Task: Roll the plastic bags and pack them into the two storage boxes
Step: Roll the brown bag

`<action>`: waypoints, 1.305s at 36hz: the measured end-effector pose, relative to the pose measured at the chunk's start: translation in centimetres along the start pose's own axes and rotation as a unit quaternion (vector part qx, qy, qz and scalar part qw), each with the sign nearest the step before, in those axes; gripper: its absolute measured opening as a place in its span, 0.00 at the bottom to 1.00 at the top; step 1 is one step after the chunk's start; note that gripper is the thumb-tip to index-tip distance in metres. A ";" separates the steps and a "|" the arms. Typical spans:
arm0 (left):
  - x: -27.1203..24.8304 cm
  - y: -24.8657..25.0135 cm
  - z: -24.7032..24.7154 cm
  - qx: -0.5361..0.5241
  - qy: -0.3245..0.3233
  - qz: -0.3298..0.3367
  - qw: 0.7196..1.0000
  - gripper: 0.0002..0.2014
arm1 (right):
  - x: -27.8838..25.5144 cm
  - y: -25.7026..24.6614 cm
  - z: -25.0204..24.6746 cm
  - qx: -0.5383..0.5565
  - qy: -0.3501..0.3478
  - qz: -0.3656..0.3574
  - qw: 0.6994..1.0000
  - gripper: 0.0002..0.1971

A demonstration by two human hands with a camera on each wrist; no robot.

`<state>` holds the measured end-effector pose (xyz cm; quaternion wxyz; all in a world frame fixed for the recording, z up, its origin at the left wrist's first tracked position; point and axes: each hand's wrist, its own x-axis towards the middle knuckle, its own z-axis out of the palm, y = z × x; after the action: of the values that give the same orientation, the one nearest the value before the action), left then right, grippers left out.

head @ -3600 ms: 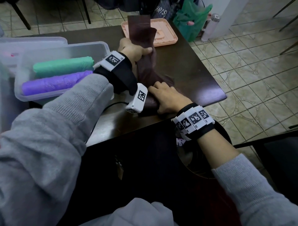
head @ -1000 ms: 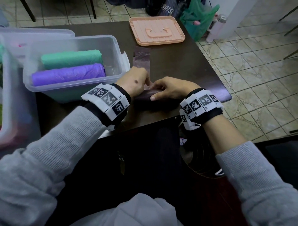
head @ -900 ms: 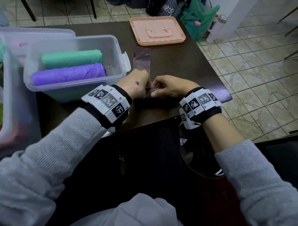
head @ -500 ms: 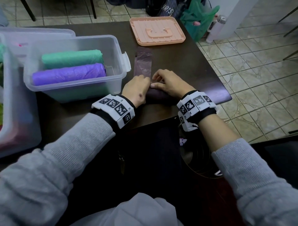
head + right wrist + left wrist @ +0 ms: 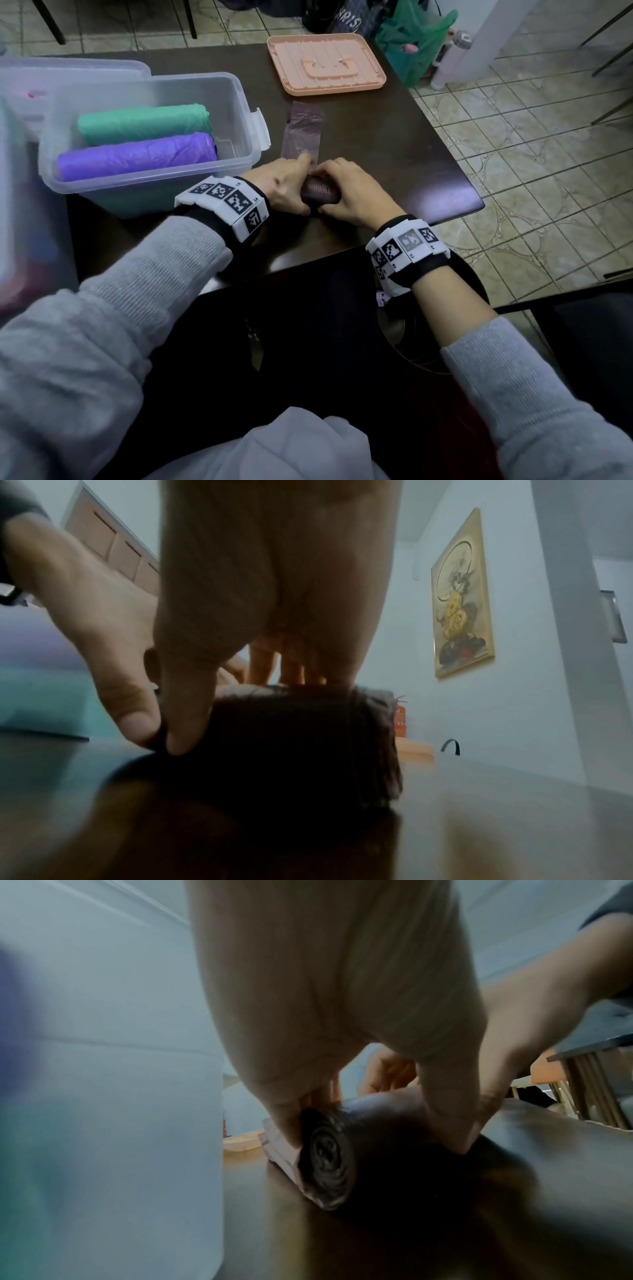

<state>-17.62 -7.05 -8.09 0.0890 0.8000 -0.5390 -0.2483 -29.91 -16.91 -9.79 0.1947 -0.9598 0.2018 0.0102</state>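
Observation:
A dark brown plastic bag roll (image 5: 319,192) lies on the dark table (image 5: 404,164) near its front edge. Its flat unrolled tail (image 5: 303,132) stretches away toward the far side. My left hand (image 5: 284,185) grips the roll's left end (image 5: 327,1161), fingers over the top and thumb behind. My right hand (image 5: 352,195) grips the right part of the roll (image 5: 301,745) the same way. A clear storage box (image 5: 245,102) at the left holds a green roll (image 5: 144,123) and a purple roll (image 5: 137,156).
A second clear box (image 5: 20,178) stands at the far left. A peach lid (image 5: 325,63) lies at the table's back. A green bag (image 5: 418,41) and a bottle (image 5: 448,58) sit on the tiled floor beyond the table's right edge.
Both hands have rolled the brown bag away from me, so the roll is thicker and the flat tail shorter. Earlier the left hand held the bag stretched up.

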 end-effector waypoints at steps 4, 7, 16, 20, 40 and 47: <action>-0.2 -0.7 0.7 -0.017 0.029 0.022 0.999 0.35 | 0.0 -0.1 -1.3 0.035 -0.051 0.023 0.998 0.30; -0.5 -0.8 1.0 -0.005 0.070 0.035 0.997 0.34 | 0.0 0.0 -2.4 0.052 -0.101 0.053 0.992 0.27; -0.1 -0.8 0.1 -0.064 0.082 0.018 0.994 0.23 | 1.5 0.6 -4.0 0.095 -0.177 0.101 0.974 0.22; 0.5 -0.3 0.4 -0.039 0.066 -0.012 0.997 0.20 | 1.8 1.4 -3.6 0.083 -0.098 0.089 0.988 0.23; 1.4 0.0 1.1 0.096 0.087 0.045 0.991 0.32 | 2.0 1.1 -1.3 0.022 0.065 0.041 0.997 0.07; 1.7 -0.3 0.6 0.064 0.062 0.040 0.995 0.31 | 0.1 1.0 -0.1 -0.005 0.017 0.019 1.000 0.31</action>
<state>-17.17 -8.39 -9.27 0.0809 0.7956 -0.5788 -0.1598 -30.22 -17.83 -10.07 0.1857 -0.9569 0.2234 -0.0011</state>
